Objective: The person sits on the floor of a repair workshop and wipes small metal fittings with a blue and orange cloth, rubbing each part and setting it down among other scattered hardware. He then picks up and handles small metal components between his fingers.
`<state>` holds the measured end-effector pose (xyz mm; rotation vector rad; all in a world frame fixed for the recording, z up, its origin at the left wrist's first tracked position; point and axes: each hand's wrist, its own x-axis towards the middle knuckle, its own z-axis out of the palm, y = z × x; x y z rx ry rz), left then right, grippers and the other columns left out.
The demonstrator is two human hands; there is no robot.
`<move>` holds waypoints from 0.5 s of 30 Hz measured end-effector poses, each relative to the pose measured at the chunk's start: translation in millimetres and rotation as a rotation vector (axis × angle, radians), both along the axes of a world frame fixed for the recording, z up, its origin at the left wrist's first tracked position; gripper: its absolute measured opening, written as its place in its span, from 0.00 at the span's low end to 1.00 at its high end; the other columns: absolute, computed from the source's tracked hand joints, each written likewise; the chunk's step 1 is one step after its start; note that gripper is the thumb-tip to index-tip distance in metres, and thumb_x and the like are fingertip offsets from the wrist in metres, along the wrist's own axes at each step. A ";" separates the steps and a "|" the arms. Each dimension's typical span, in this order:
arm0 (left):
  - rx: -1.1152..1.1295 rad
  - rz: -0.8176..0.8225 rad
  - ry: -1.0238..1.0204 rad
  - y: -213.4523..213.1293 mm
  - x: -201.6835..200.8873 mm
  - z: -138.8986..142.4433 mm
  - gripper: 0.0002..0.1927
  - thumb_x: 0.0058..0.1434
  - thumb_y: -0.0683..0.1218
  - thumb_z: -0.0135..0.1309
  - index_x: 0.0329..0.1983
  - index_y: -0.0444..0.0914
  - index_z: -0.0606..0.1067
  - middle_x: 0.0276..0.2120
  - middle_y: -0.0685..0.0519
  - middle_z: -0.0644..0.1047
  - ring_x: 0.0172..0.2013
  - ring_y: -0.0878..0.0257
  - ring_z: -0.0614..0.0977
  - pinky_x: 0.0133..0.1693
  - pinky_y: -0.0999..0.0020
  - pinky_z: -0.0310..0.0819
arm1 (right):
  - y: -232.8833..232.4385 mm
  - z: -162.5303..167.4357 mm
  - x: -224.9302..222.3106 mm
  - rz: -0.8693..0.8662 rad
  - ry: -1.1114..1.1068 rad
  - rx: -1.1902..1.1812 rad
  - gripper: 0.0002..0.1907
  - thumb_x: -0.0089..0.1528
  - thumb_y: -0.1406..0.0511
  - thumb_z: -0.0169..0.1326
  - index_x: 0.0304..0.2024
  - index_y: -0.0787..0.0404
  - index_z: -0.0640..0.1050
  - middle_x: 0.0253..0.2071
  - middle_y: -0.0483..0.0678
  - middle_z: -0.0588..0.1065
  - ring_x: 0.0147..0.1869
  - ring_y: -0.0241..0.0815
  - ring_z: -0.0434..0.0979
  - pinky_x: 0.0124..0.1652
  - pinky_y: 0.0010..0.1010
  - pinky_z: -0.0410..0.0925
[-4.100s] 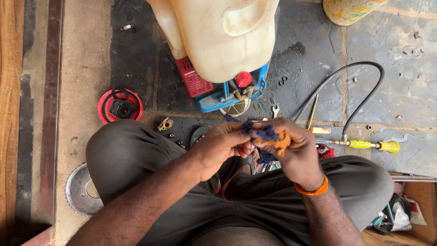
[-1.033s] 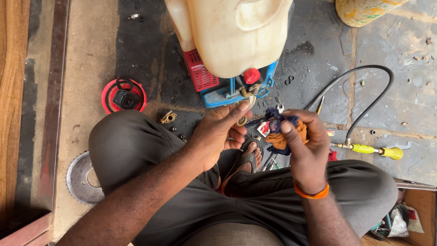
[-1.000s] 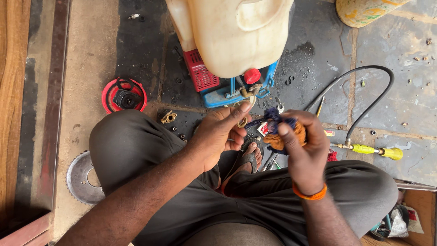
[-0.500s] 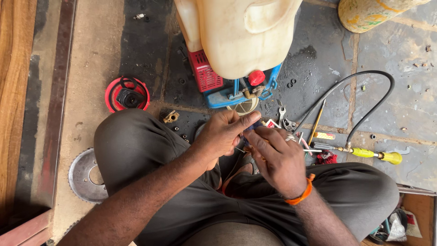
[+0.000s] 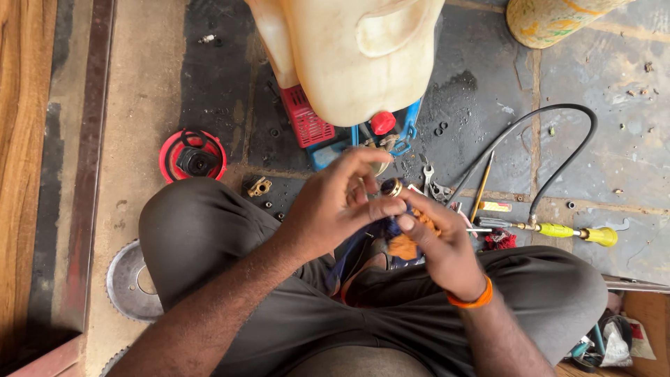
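Cream tank [image 5: 349, 63]; red cap [image 5: 382, 122]; orange-blue rag [image 5: 405, 241]; orange wristband [image 5: 471, 300]; yellow-handled nozzle [image 5: 579, 232].

At frame centre, the left hand [image 5: 335, 209] and right hand [image 5: 440, 241] meet over the person's lap. Both pinch a small brass fitting [image 5: 392, 187] at the fingertips. The right hand also grips a blue and orange rag [image 5: 405, 244]. Directly above, a cream tank [image 5: 349, 56] stands on the floor [image 5: 628, 153]. A red cap [image 5: 192, 155] lies at left. A black hose [image 5: 558, 160] with a yellow nozzle [image 5: 579, 232] lies at right.
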<state>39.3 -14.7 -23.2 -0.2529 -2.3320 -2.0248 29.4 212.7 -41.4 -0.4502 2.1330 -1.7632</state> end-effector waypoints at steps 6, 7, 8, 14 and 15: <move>0.454 -0.183 -0.427 -0.3 -8.5 -10.5 0.17 0.68 0.50 0.59 0.50 0.32 0.76 0.33 0.55 0.78 0.29 0.70 0.75 0.33 0.75 0.74 | -3.3 14.1 0.5 0.082 0.739 0.515 0.21 0.58 0.69 0.64 0.55 0.62 0.80 0.46 0.54 0.80 0.46 0.49 0.80 0.40 0.33 0.69; 0.499 -0.192 -0.449 0.4 -8.6 -10.9 0.17 0.68 0.49 0.60 0.50 0.31 0.76 0.33 0.55 0.77 0.30 0.70 0.76 0.33 0.74 0.75 | -3.8 13.2 1.8 0.067 0.652 0.417 0.21 0.60 0.69 0.63 0.56 0.63 0.79 0.46 0.53 0.79 0.47 0.46 0.80 0.43 0.32 0.70; 0.430 -0.189 -0.402 0.8 -7.4 -10.5 0.17 0.68 0.49 0.60 0.50 0.31 0.76 0.34 0.54 0.78 0.31 0.70 0.77 0.35 0.73 0.76 | -5.1 10.8 4.1 0.054 0.567 0.319 0.21 0.62 0.70 0.61 0.57 0.63 0.78 0.46 0.51 0.79 0.48 0.44 0.80 0.45 0.31 0.71; -0.103 -0.178 0.063 -7.0 0.0 7.8 0.16 0.70 0.49 0.57 0.56 0.36 0.75 0.44 0.51 0.80 0.42 0.65 0.85 0.44 0.67 0.82 | 3.5 -4.6 1.7 0.057 -0.625 -0.493 0.24 0.65 0.67 0.55 0.64 0.68 0.74 0.48 0.51 0.79 0.45 0.40 0.77 0.45 0.30 0.71; -0.153 -0.190 0.086 -7.3 0.5 11.2 0.17 0.69 0.49 0.57 0.57 0.37 0.75 0.44 0.51 0.79 0.42 0.64 0.85 0.44 0.66 0.81 | 7.4 -4.8 -0.6 0.089 -0.821 -0.657 0.25 0.65 0.66 0.55 0.63 0.70 0.74 0.46 0.52 0.79 0.41 0.42 0.78 0.42 0.32 0.72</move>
